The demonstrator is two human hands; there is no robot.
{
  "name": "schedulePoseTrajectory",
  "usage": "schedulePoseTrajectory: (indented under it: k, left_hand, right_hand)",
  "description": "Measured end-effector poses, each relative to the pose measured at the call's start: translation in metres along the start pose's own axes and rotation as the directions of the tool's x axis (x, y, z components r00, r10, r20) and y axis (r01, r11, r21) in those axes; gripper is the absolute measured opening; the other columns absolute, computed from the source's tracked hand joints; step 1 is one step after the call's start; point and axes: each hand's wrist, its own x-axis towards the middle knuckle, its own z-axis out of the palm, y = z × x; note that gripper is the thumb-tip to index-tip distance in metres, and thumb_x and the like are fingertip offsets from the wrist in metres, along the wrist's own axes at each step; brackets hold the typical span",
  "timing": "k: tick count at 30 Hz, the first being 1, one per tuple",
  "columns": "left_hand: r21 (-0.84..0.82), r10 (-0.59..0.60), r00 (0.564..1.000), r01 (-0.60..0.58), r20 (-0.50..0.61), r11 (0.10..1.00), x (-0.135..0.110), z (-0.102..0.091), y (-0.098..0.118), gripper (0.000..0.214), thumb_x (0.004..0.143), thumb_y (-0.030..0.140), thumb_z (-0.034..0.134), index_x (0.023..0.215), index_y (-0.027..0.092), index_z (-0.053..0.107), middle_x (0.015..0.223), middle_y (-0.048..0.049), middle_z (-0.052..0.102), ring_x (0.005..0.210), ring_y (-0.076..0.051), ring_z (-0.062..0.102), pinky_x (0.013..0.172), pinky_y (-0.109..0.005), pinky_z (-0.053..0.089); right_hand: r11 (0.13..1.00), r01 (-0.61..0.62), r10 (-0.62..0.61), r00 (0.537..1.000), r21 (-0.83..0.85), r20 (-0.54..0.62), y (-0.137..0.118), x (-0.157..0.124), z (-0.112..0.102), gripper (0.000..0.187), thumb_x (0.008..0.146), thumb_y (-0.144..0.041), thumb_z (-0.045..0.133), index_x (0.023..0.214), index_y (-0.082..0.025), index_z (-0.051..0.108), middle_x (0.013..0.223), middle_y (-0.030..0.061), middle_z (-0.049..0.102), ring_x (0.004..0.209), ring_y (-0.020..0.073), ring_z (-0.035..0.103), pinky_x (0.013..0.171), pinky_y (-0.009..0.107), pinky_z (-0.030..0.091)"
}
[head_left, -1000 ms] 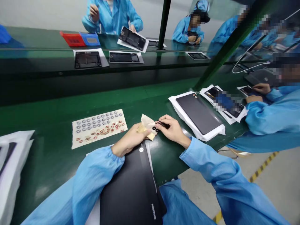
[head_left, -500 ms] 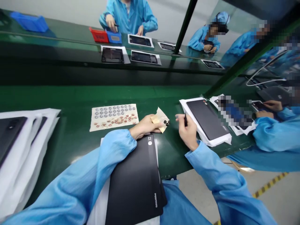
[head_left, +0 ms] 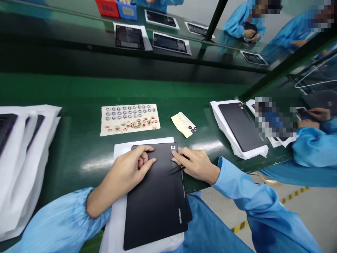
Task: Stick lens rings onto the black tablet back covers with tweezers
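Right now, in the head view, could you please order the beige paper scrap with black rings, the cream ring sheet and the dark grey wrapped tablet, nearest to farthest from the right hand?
Right hand:
1. Beige paper scrap, just ahead.
2. Dark grey wrapped tablet, to the right.
3. Cream ring sheet, to the left.

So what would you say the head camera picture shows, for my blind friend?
The right hand holds black tweezers by a round ring on the corner of a black tablet, while the left hand rests on the tablet, on a green workbench.
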Motion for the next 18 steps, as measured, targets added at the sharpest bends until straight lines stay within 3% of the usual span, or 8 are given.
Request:
schedulePoseTrajectory:
  k: [4, 6, 9, 12, 13, 15, 18]
  left_hand:
    - [-0.088, -0.001, 0.999, 0.006, 0.051, 0.996, 0.004, -0.005, -0.002, 0.027, 0.096, 0.042, 0.062, 0.119, 0.027, 0.061, 0.076, 0.0058, 0.064, 0.061, -0.013, 0.060, 0.061, -0.027, 0.047]
    - [-0.051, 0.024, 0.999, -0.022, 0.046, 0.998, 0.017, -0.019, -0.004, 0.025, 0.099, 0.042, 0.058, 0.117, 0.026, 0.063, 0.083, 0.0028, 0.068, 0.067, -0.015, 0.063, 0.066, -0.029, 0.050]
    - [0.237, 0.140, 0.971, -0.092, -0.194, 0.967, 0.049, -0.043, -0.021, 0.031, 0.104, 0.035, 0.045, 0.118, 0.020, 0.068, 0.108, -0.0089, 0.069, 0.099, -0.026, 0.064, 0.090, -0.040, 0.051]
    - [0.417, 0.228, 0.918, -0.077, -0.326, 0.906, 0.081, -0.056, -0.047, 0.041, 0.101, 0.022, 0.039, 0.131, 0.015, 0.067, 0.125, -0.0162, 0.061, 0.120, -0.033, 0.052, 0.106, -0.048, 0.042]
    - [0.423, 0.227, 0.919, -0.075, -0.322, 0.903, 0.089, -0.056, -0.055, 0.043, 0.099, 0.018, 0.040, 0.134, 0.017, 0.066, 0.125, -0.0157, 0.060, 0.120, -0.032, 0.051, 0.106, -0.048, 0.042]
    - [0.415, 0.210, 0.927, -0.066, -0.310, 0.907, 0.098, -0.054, -0.068, 0.047, 0.096, 0.013, 0.041, 0.134, 0.021, 0.068, 0.122, -0.0132, 0.060, 0.116, -0.030, 0.051, 0.103, -0.046, 0.043]
    - [0.410, 0.169, 0.926, -0.017, -0.337, 0.912, 0.100, -0.047, -0.075, 0.051, 0.093, 0.011, 0.043, 0.133, 0.028, 0.070, 0.123, -0.0111, 0.058, 0.114, -0.029, 0.050, 0.100, -0.045, 0.043]
  right_hand:
    - [0.992, -0.102, 0.095, 0.992, 0.079, 0.088, -0.005, 0.000, -0.009, 0.028, 0.106, -0.029, 0.051, 0.125, -0.017, 0.068, 0.090, 0.0044, 0.068, 0.067, 0.0126, 0.062, 0.052, 0.027, 0.040]
    - [0.977, -0.129, 0.106, 0.984, 0.168, 0.142, 0.000, 0.013, -0.019, 0.024, 0.105, -0.032, 0.054, 0.110, -0.022, 0.075, 0.081, 0.0031, 0.067, 0.060, 0.0124, 0.059, 0.051, 0.028, 0.039]
    - [0.951, -0.140, 0.096, 0.981, 0.275, 0.166, 0.012, 0.062, -0.029, 0.030, 0.103, -0.036, 0.057, 0.084, -0.024, 0.077, 0.074, 0.0027, 0.066, 0.063, 0.0135, 0.061, 0.060, 0.028, 0.044]
    - [0.924, -0.223, 0.184, 0.971, 0.311, 0.151, 0.022, 0.138, -0.015, 0.029, 0.103, -0.041, 0.057, 0.093, -0.023, 0.077, 0.087, 0.0034, 0.073, 0.080, 0.0164, 0.067, 0.073, 0.027, 0.046]
    - [0.908, -0.293, 0.240, 0.950, 0.299, 0.202, 0.024, 0.163, -0.005, 0.024, 0.100, -0.039, 0.059, 0.095, -0.023, 0.077, 0.089, 0.0032, 0.074, 0.083, 0.0173, 0.068, 0.073, 0.027, 0.045]
    - [0.862, -0.474, 0.400, 0.853, 0.179, 0.335, 0.026, 0.204, 0.016, 0.021, 0.096, -0.039, 0.063, 0.095, -0.022, 0.075, 0.093, 0.0060, 0.075, 0.087, 0.0204, 0.069, 0.073, 0.027, 0.045]
    - [0.829, -0.552, 0.481, 0.786, 0.092, 0.389, 0.028, 0.234, 0.039, 0.020, 0.092, -0.038, 0.066, 0.094, -0.019, 0.074, 0.098, 0.0119, 0.075, 0.092, 0.0248, 0.069, 0.072, 0.029, 0.046]
